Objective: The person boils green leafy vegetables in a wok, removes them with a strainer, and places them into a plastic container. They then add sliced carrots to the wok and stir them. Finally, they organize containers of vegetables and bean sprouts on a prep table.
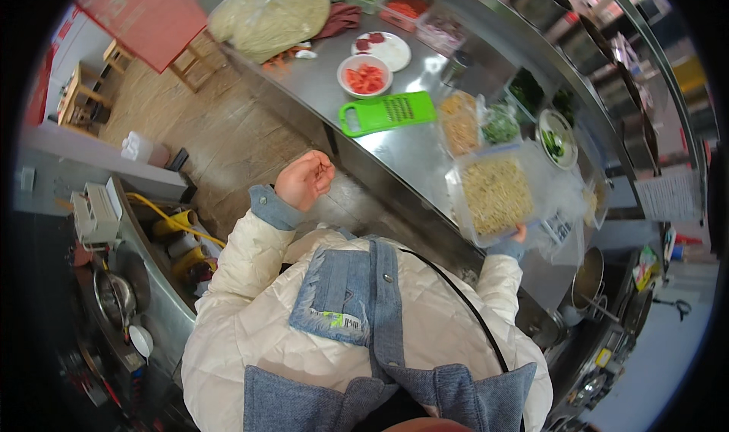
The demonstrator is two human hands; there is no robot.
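Note:
My left hand (306,180) hangs over the floor in front of my body, palm partly up, fingers loosely curled around nothing. It is apart from the steel worktable (302,99). My right hand (519,234) grips the near end of a clear plastic container (481,237) at the table's near edge; most of its fingers are hidden by the container. Inside is a heap of pale shredded food (495,193), perhaps bean sprouts. Beyond the container lie a bag of light-brown food (460,121) and a bag of chopped greens (500,123). A green handheld grater (390,113) lies flat nearby.
A bowl of chopped tomato (364,79) and a white plate (396,53) stand behind the grater. A large bag of noodle-like food (273,16) fills the far left end. Tubs of cut vegetables (405,8) line the back. A steel counter (165,284) stands at left.

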